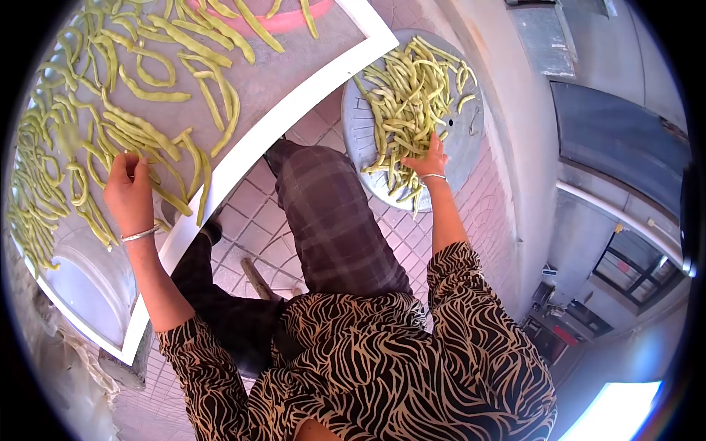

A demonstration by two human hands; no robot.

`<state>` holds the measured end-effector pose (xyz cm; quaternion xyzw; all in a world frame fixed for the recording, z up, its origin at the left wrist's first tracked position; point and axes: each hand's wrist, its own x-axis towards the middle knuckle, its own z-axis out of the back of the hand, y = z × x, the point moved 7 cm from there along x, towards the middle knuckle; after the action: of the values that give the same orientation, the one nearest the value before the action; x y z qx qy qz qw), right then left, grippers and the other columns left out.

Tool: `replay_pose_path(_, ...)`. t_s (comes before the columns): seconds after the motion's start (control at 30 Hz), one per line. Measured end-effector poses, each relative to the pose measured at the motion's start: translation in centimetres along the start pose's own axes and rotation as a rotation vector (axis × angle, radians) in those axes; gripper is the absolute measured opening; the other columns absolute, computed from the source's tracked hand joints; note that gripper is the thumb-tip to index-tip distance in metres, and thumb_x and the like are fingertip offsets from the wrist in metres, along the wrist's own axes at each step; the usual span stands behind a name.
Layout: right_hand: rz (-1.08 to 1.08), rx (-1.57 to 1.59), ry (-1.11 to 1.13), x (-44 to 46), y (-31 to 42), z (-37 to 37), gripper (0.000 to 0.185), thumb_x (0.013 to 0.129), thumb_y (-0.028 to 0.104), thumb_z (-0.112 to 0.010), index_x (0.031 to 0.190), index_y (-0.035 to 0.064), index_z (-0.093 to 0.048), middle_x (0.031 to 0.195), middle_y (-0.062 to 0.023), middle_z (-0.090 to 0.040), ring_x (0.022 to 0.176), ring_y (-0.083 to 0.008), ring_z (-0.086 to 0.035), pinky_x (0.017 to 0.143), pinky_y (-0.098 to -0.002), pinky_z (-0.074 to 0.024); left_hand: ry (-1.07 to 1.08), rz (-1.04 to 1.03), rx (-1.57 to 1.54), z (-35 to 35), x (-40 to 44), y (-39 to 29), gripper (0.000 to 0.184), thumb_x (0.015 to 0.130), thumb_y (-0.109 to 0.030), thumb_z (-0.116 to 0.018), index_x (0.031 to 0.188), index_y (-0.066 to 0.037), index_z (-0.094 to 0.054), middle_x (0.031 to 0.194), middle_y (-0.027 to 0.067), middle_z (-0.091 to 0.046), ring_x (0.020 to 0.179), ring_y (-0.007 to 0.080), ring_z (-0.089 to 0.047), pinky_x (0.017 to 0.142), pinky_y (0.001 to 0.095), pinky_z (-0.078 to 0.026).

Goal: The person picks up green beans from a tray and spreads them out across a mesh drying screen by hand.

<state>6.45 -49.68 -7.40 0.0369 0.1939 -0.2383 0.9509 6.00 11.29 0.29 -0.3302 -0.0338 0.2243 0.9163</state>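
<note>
Dozens of green beans (151,94) lie strewn across the white-framed screen (294,110) at the left, some straight, some curled. Over them is the person's left hand (131,200), its fingers bent in and their tips drawn together — whether a bean is pinched there, I can't tell. Next comes a knee in plaid trousers (323,209), between the screen and a round metal tray (466,136). A loose heap of beans (412,99) covers much of the tray, and the right hand (429,163) rests at its lower part — fingers spread, thumb well out.
</note>
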Motion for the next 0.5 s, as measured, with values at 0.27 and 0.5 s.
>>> replay_pose_path(0.27,0.193,0.065,-0.175,3.6,-2.8,0.4,0.077,0.052,0.02,-0.078,0.123,0.0146,-0.049,0.103,-0.0144,-0.054,0.099,-0.0321,-0.052,0.087,-0.0399,-0.0433,0.002,-0.014,-0.06,-0.1,-0.1,0.5,0.011,0.08,-0.011,-0.06,0.085,-0.001,-0.058,0.074,0.0073,-0.062,0.064,0.0117,-0.054,0.06,0.0262,-0.044)
replay_pose_path(0.5,0.207,0.004,-0.346,4.2,-2.6,0.6,0.047,0.06,0.021,-0.074,0.105,0.0134,-0.062,0.089,-0.0122,-0.061,0.085,-0.0292,-0.06,0.078,-0.0366,-0.0486,-0.004,-0.014,-0.062,-0.2,0.0,0.6,0.011,0.08,-0.01,-0.06,0.085,0.0,-0.058,0.074,0.007,-0.062,0.064,0.0111,-0.053,0.059,0.0258,-0.044)
